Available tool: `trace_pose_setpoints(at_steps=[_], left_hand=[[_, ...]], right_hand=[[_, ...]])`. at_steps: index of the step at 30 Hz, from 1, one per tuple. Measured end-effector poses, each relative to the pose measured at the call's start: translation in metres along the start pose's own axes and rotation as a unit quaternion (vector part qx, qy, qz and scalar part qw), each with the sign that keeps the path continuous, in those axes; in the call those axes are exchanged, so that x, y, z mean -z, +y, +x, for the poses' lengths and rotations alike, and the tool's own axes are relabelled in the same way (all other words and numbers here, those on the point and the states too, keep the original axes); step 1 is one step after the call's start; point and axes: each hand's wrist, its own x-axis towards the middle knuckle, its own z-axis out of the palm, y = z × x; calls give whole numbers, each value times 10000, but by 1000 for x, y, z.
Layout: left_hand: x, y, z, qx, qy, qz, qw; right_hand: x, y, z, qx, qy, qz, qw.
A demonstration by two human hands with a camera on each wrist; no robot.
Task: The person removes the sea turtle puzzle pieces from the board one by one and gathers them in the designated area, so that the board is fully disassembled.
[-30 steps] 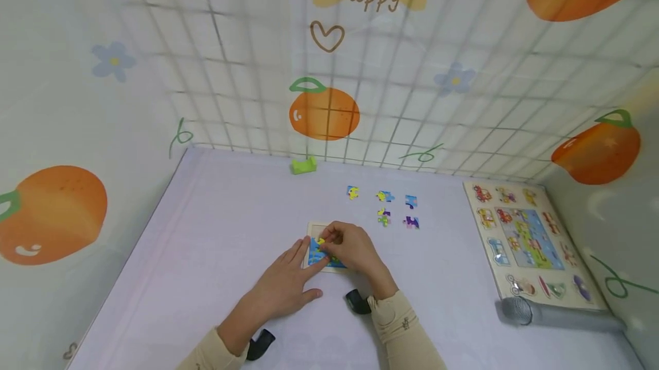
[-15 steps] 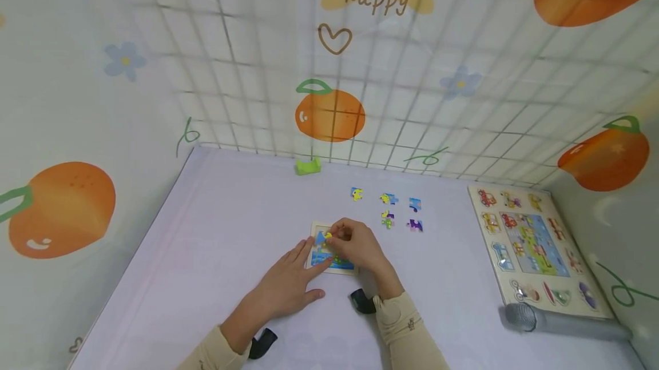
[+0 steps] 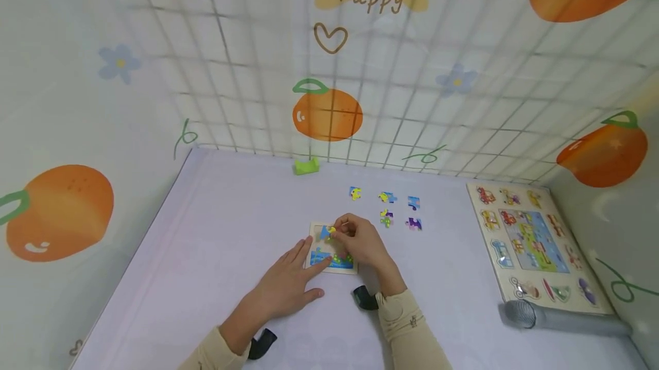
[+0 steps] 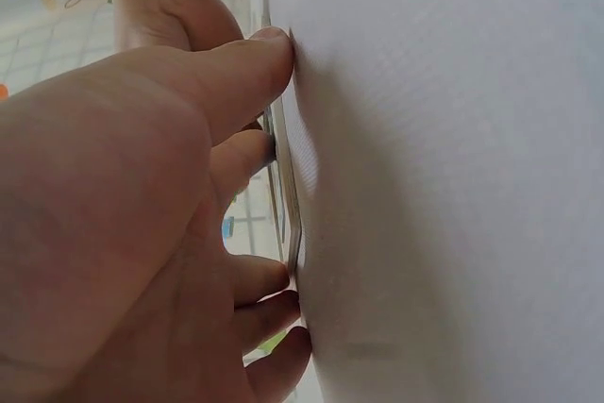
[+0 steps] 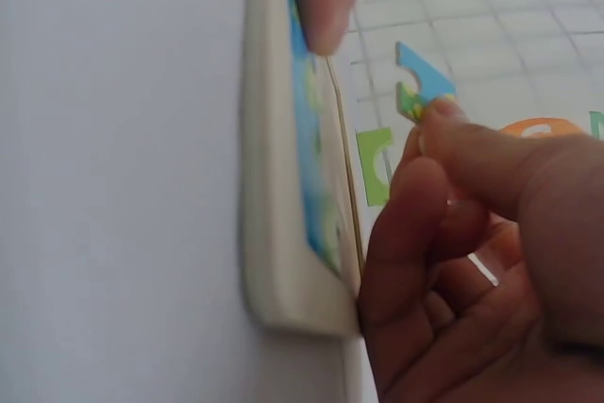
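Note:
My right hand (image 3: 362,242) pinches a blue and yellow jigsaw piece (image 3: 326,233) between thumb and fingertips, over the upper part of a small wooden puzzle tray (image 3: 310,260). The right wrist view shows the held jigsaw piece (image 5: 427,82) lifted off the tray (image 5: 274,271). Blue and green pieces fill the bottom row of the tray; bare wood shows above them. My left hand (image 3: 285,280) lies with fingers spread, fingertips at the tray's left edge and index finger across its lower part. In the left wrist view the left hand's fingers (image 4: 247,82) reach down at the tray's edge.
Several loose jigsaw pieces (image 3: 386,219) lie beyond the right hand. A green block (image 3: 306,166) sits near the back wall. At the right are a large picture puzzle board (image 3: 489,244) and a grey microphone (image 3: 566,319).
My right hand has raised and turned the jigsaw piece, moving it slightly up and right over the tray. The left hand stays in place.

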Motion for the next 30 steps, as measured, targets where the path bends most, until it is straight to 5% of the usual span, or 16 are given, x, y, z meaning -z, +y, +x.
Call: trace_pose_setpoints(at_steps=[15,30], left_hand=[[1,3,0,88,28,8,10000],[0,4,1,97,50,110,9999]], right_hand=[[26,12,7,-544,844,0,9949],[35,13,25,-801,1077,-346,9903]])
